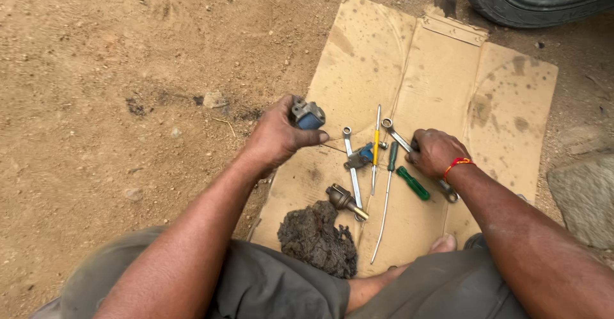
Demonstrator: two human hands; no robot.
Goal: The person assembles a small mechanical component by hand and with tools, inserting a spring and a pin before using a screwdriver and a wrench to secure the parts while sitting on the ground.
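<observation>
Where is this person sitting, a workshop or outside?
Outside, probably a makeshift roadside repair spot: bare dirt ground, a flattened cardboard sheet used as a mat for spanners and screwdrivers, and a tyre nearby.

Single head view — steeply downward, close over cardboard sheet [441,69].

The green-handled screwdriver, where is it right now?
In the head view, the green-handled screwdriver lies on the cardboard sheet, just below the right hand that presses on a wrench, right of a thin metal rod.
</observation>
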